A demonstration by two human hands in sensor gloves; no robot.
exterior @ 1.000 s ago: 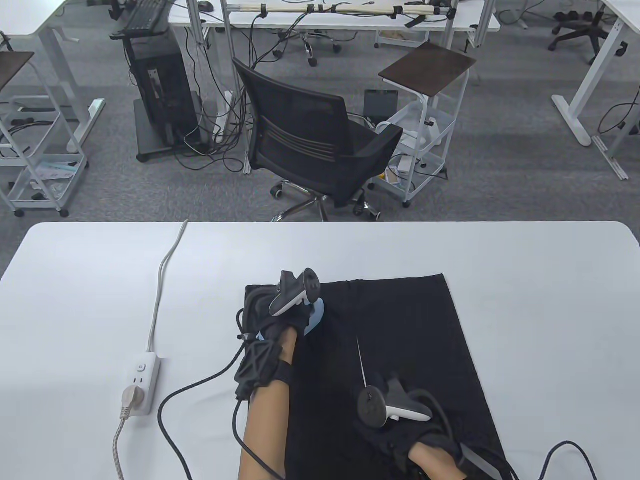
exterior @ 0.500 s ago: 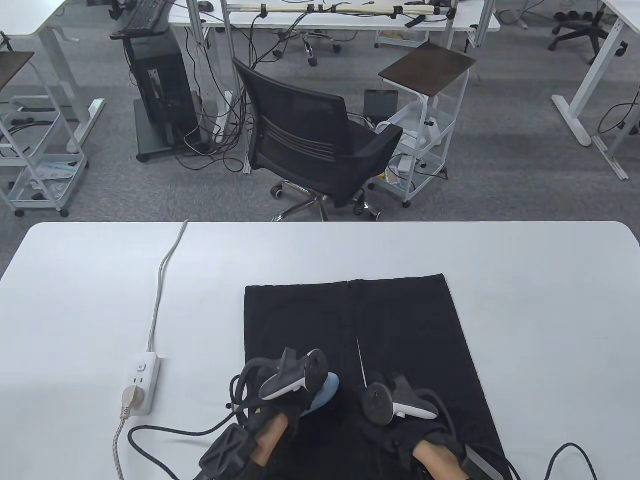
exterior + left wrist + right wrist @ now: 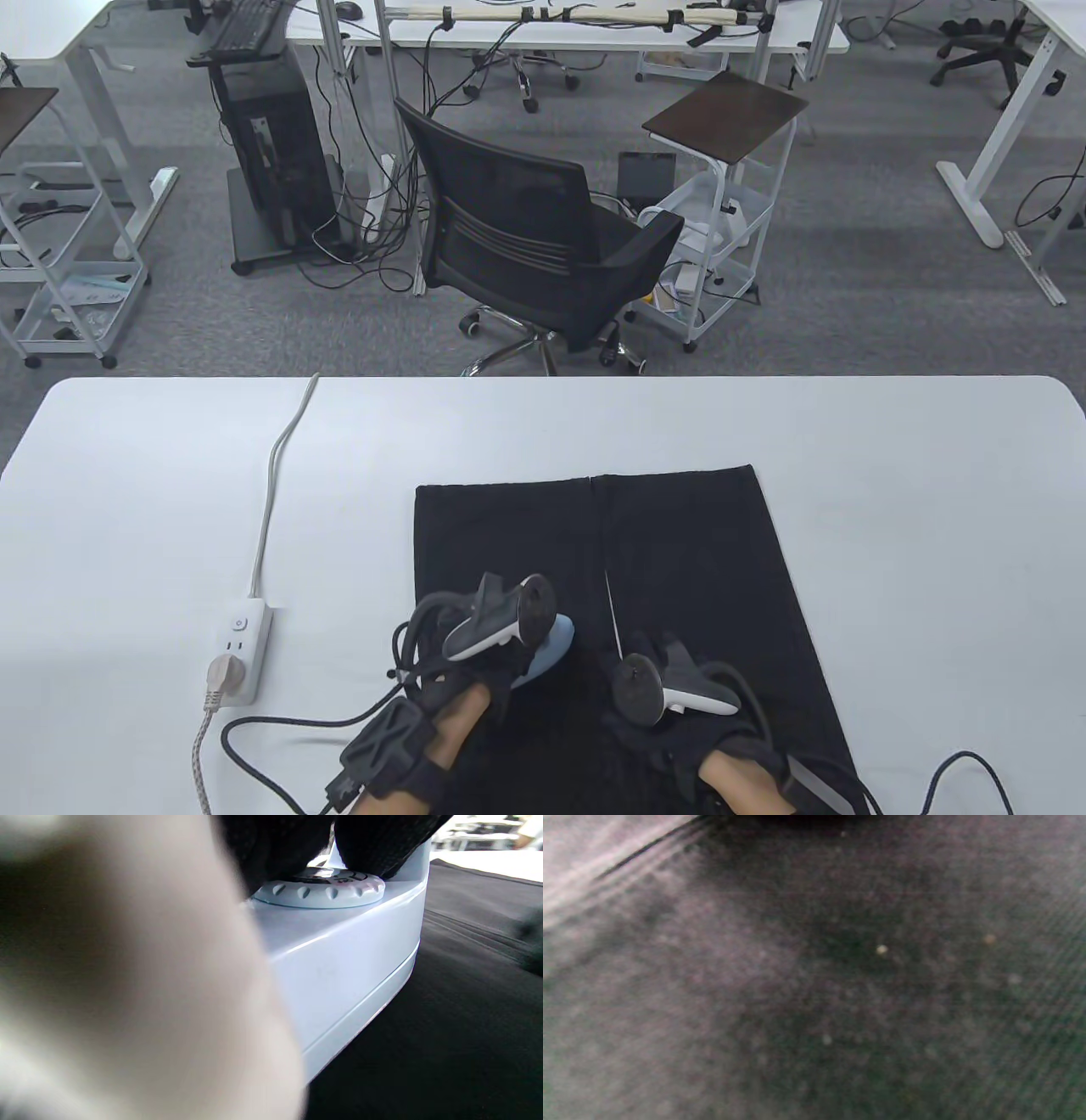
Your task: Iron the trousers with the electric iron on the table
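My left hand [image 3: 475, 671] grips the iron [image 3: 547, 649], fingers [image 3: 373, 840] curled over its handle above the dial [image 3: 320, 890]. The iron sits flat on the trousers [image 3: 679, 543], on their left leg, toward the table's [image 3: 891, 441] near edge. The trousers lie spread out flat on the table's near half, right of the middle, hems pointing at the far edge. My right hand [image 3: 670, 722] rests on the right leg near the near edge; I cannot tell how its fingers lie, since the tracker hides them and the wrist view shows only blurred black cloth [image 3: 840, 984]. A power strip [image 3: 240, 649] lies toward the near left corner.
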